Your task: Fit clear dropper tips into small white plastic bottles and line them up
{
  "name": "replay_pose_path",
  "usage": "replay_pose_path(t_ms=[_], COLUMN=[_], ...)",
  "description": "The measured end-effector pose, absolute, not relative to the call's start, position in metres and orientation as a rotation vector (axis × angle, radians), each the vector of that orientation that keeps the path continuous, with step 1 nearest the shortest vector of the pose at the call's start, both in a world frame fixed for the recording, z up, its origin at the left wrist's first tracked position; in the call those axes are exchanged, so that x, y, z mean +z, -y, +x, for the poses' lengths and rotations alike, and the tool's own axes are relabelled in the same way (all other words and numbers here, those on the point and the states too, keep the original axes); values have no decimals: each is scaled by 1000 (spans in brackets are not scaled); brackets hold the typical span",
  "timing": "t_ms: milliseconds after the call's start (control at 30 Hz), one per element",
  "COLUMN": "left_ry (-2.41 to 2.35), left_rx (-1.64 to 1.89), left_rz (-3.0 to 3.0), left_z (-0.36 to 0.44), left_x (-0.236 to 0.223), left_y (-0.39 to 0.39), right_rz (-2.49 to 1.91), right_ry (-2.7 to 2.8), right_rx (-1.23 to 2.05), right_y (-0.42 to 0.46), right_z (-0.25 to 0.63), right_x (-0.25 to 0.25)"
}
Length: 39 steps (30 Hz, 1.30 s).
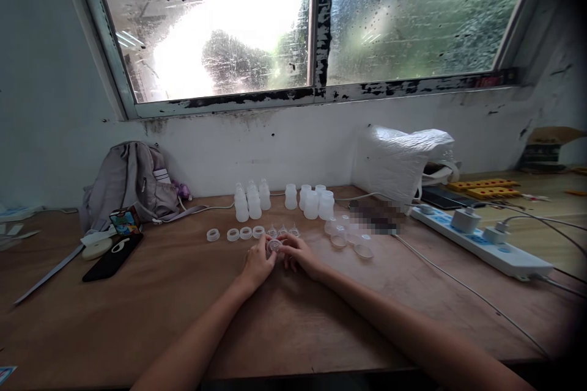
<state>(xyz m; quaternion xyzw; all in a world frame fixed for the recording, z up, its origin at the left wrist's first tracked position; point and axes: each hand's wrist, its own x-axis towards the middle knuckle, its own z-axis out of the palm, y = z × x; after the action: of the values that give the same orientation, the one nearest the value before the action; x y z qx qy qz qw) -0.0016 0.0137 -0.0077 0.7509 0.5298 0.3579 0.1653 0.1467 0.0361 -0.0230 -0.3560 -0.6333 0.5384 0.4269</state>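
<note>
- The left hand (258,261) and the right hand (301,255) meet near the centre of the frame, fingers curled in and pinching a small clear ring piece (274,245) between them.
- That ring piece sits at the fingertips, just below the middle of the frame; it is small here, so whether a teat is seated in it is hard to tell.
- Directly behind the fingers, clear teats (294,233) stand in a short row on the brown surface (275,336), partly covered by the hands.
- Left of centre, four white rings (213,234) lie in a line, the leftmost set a little apart from the other three.
- Above those rings in the frame, three bottles with teat tops (241,208) stand upright, close together.
- Right of them, near the wall, five open bottles (311,204) stand upright, one slightly apart on the left.
- Right of the hands, several clear domed caps (364,250) are grouped beside a pixelated patch.
- At the left of the frame, a grey backpack (131,180) leans against the wall, with a black phone-like slab (113,260) in front.
- At the right, a white power strip (486,244) carries plugs, with a silvery bag (389,165) behind it.
- A spotted window (426,18) fills the upper part.
</note>
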Motion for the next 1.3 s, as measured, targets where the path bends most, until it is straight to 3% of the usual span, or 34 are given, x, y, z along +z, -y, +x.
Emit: replay_pose_path(t_ms=[167,500,1067,1300], left_ry=[-1409,-1502,-1569,-1442], left_rx=[1102,1031,709,773], left_rz=[2132,2264,2742,2717], left_z=[-4,-2,-23,-19], left_x=[-7,-6,17,11], left_y=[-15,-9,-9,-8], right_rz=[-809,-823,-830,-919], right_ry=[1389,1474,1677,1779], right_rx=[1587,1582,1376,1009], right_y=[-38,-36,-36,-28], right_z=[152,150,148,147], right_x=[-17,-18,-20,-25])
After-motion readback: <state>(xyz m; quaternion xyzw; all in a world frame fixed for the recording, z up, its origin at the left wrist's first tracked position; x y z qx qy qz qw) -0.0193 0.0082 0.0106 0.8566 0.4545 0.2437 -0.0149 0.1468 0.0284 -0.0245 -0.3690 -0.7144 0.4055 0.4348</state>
